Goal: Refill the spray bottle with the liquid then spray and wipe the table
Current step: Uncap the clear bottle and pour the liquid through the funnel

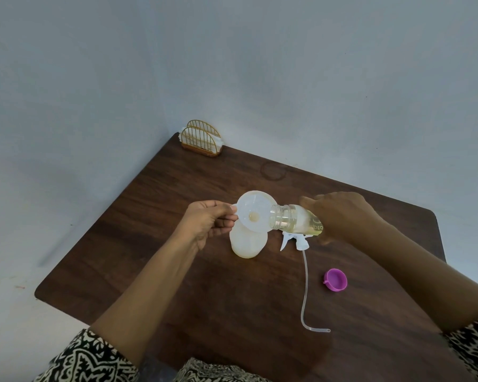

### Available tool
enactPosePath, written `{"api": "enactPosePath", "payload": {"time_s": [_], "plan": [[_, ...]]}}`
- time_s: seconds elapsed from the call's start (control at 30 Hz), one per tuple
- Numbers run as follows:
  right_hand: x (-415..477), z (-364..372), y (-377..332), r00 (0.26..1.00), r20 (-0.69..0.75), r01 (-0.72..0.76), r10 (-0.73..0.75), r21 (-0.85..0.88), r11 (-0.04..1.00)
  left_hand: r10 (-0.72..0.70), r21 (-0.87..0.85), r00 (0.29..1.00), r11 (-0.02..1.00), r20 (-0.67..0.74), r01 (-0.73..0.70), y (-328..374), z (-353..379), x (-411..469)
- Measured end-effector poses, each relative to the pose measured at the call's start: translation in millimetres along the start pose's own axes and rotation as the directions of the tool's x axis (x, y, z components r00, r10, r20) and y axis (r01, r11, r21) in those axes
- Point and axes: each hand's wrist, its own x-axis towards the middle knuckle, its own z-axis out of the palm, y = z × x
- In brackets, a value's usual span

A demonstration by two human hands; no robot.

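Left hand [207, 220] pinches the funnel [255, 210] tab to steady it in the open spray bottle [247, 244] mid-table, right hand [342, 213] grips the tilted refill bottle [295, 217] over it to pour; spray head [295, 241] and purple cap [335, 279] lie aside.

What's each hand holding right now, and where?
Left hand pinches the white plastic funnel by its rim tab; right hand grips the clear liquid bottle around its lower body.
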Motion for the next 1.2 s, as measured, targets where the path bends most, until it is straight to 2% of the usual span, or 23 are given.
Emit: {"api": "enactPosePath", "payload": {"time_s": [1.2], "plan": [[-0.1, -3.8, 0.0, 0.998, 0.057, -0.003, 0.004, -0.011, 1.0, 0.005, -0.027, 1.0, 1.0, 0.015, -0.004, -1.2, 0.0, 0.0]]}}
